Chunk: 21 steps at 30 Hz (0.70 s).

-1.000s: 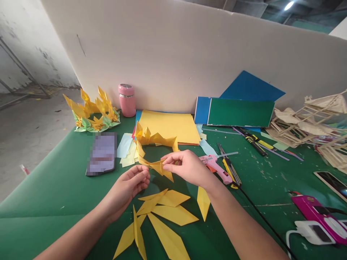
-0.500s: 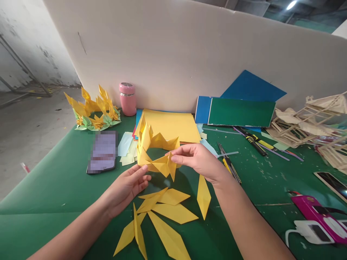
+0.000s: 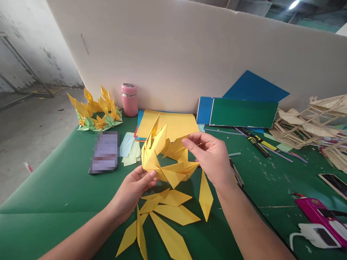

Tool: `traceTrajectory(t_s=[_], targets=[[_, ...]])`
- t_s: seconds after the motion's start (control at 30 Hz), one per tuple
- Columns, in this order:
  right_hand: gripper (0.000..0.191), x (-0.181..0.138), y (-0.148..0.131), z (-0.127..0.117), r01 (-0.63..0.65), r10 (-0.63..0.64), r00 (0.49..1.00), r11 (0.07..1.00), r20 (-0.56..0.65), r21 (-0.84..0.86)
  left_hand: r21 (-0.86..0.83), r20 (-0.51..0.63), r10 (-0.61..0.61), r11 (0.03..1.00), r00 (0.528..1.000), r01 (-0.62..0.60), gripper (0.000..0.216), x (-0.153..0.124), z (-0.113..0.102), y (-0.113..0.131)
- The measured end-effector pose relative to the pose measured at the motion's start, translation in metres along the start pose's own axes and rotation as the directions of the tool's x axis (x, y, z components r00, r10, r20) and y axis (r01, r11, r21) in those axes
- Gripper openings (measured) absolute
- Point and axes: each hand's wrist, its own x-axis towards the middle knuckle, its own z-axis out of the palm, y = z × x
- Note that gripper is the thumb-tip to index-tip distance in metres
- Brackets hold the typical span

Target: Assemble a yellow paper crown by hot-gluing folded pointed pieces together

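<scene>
I have the spiky ring of folded yellow paper (image 3: 151, 160) at the centre of my view, both hands clamped on it. My left hand (image 3: 138, 180) pinches its lower edge at seven o'clock, thumb in front; my right hand (image 3: 213, 153) grips its side at about two o'clock, fingertips partly hidden. I can't tell whether its underside touches the green tabletop (image 3: 73, 187).

From the ring, loose yellow folded-paper pieces (image 3: 177, 215) fan out at six o'clock, a yellow diamond-shaped paper piece (image 3: 206, 198) lies at four, and a pink cylindrical flask (image 3: 130, 103) stands at eleven.
</scene>
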Motion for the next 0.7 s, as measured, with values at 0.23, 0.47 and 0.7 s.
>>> traceTrajectory(t_s=[0.23, 0.47, 0.7], targets=[[0.014, -0.004, 0.006, 0.008, 0.027, -0.015, 0.994, 0.993, 0.104, -0.119, 0.024, 0.047, 0.045, 0.999, 0.998, -0.046, 0.027, 0.0, -0.001, -0.002], [0.013, -0.009, 0.001, 0.012, 0.01, 0.014, 0.988, 0.988, 0.153, -0.155, 0.053, 0.046, 0.057, 0.997, 0.997, -0.059, 0.028, -0.001, 0.0, -0.003], [0.012, -0.012, -0.002, 0.013, 0.021, 0.003, 0.989, 0.988, 0.151, -0.152, -0.006, 0.064, 0.041, 0.999, 0.997, -0.041, 0.025, 0.001, -0.001, -0.003]])
